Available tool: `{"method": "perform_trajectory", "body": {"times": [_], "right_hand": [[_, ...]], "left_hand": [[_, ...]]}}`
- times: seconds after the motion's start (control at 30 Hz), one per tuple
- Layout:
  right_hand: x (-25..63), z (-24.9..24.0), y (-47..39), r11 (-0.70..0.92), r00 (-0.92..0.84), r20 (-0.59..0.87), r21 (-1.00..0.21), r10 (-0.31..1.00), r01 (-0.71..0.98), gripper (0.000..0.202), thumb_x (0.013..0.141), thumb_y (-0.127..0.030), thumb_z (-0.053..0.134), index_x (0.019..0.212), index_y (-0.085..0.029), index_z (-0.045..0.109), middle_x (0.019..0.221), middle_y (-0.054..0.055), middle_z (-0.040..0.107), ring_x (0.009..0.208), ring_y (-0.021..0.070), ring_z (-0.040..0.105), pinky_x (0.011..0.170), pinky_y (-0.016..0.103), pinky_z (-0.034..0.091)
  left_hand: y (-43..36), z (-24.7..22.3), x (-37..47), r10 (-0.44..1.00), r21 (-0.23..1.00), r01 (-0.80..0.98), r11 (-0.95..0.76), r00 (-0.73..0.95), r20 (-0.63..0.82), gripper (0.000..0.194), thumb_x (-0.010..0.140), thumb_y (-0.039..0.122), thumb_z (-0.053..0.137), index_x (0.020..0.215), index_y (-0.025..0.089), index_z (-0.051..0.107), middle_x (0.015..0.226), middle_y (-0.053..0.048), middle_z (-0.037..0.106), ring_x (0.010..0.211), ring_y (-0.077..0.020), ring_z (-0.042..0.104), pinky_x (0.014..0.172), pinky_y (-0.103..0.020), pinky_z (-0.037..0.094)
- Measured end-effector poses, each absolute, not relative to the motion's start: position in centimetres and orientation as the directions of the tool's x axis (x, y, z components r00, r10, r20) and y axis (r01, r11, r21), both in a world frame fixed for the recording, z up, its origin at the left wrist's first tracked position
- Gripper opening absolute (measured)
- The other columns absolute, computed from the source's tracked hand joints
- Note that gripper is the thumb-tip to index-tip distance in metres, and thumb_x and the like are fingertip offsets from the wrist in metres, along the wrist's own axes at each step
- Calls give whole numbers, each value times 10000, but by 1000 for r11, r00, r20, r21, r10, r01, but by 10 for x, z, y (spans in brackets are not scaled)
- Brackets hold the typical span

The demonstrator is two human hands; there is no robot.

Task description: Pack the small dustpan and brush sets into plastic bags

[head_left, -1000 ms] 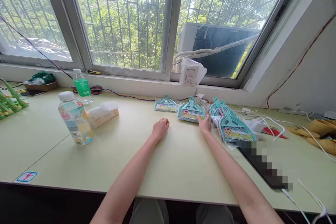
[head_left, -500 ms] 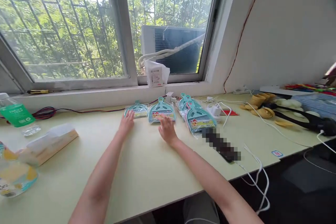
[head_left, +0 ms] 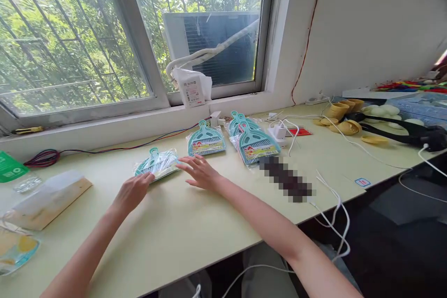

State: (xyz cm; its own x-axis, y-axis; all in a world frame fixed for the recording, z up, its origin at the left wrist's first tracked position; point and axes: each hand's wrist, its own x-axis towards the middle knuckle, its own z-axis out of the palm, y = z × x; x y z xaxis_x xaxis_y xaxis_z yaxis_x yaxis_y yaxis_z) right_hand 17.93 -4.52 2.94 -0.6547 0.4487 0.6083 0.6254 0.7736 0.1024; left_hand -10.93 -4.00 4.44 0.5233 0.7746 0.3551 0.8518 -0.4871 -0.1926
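A plastic-wrapped mint dustpan and brush set (head_left: 159,162) lies on the table with its handle towards the window. My left hand (head_left: 133,191) is closed on its near left edge, the thumb and some fingers partly hidden. At its right corner is my right hand (head_left: 202,173), palm down with fingers apart and fingertips at the wrapper. I cannot tell how firmly they touch. Just beyond my right hand lies a second wrapped dustpan set (head_left: 206,139). Farther right, several more sets (head_left: 257,145) overlap in a pile.
A blurred dark object (head_left: 286,179) and white cables (head_left: 333,195) lie right of my right arm. A tissue pack (head_left: 52,198) and a green-labelled bottle (head_left: 12,167) stand left. A white charger (head_left: 277,134) and yellow cups (head_left: 337,111) are towards the back right.
The leftmost dustpan set has come nearer and left, away from its neighbour, with my left hand on it. My right hand has moved from the second set to the first. The view has shifted.
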Motion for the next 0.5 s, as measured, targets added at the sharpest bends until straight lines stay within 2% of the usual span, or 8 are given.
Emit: {"method": "perform_trajectory", "body": {"times": [0.07,0.13,0.23,0.3,0.37,0.4,0.47,0.5], "right_hand": [[167,35,-59,789,-668,621,127,409,601,702,839,-364,618,1434,-173,299,1485,142,355,1383,248,265,1116,425,191],[154,38,-70,801,-665,642,130,380,584,700,852,-380,604,1439,-158,294,1459,144,400,1361,239,309,1100,399,214],[143,38,-77,818,-684,625,122,377,563,448,919,-250,508,1355,-175,435,1188,91,640,1083,176,557,961,321,342],[144,37,-76,819,-703,603,136,378,557,306,938,-160,441,1210,-212,572,966,33,705,853,136,606,799,275,382],[152,40,-74,796,-663,639,127,390,591,282,943,-143,419,1092,-233,641,894,14,712,766,122,598,689,260,365],[157,42,-73,774,-612,679,101,405,625,281,944,-154,420,1074,-239,654,909,13,715,766,121,597,669,259,359],[166,47,-74,733,-504,744,28,439,679,290,942,-170,425,1092,-252,660,971,12,717,801,124,597,669,261,362],[170,50,-75,720,-466,758,-6,456,694,303,941,-172,423,1111,-260,658,1001,10,715,821,127,596,680,262,369]], "left_hand": [[-69,51,-113,708,-251,827,-503,561,429,337,839,79,332,912,213,632,845,-71,698,703,-211,648,599,-295,430],[-93,57,-106,620,-298,786,-542,613,490,334,853,79,346,924,222,639,846,-57,705,731,-203,659,630,-292,444],[-116,67,-81,486,-332,703,-629,689,537,312,860,81,380,926,233,645,797,-36,697,738,-189,655,673,-289,458],[-122,77,-64,419,-311,670,-674,693,586,272,866,111,430,957,252,643,819,-25,697,761,-180,653,697,-285,466],[-121,87,-51,407,-182,698,-692,586,700,193,867,205,507,1007,256,629,916,-37,690,826,-185,649,727,-289,477],[-118,91,-46,407,-57,720,-692,454,792,187,874,264,517,1035,247,610,961,-50,673,824,-181,643,723,-292,483],[-106,97,-42,432,294,670,-681,43,901,232,904,367,459,1050,218,561,957,-60,630,700,-141,605,635,-276,482],[-99,98,-42,458,464,575,-673,-168,873,252,923,399,407,1022,208,538,894,-44,606,592,-109,548,557,-251,455]]}}
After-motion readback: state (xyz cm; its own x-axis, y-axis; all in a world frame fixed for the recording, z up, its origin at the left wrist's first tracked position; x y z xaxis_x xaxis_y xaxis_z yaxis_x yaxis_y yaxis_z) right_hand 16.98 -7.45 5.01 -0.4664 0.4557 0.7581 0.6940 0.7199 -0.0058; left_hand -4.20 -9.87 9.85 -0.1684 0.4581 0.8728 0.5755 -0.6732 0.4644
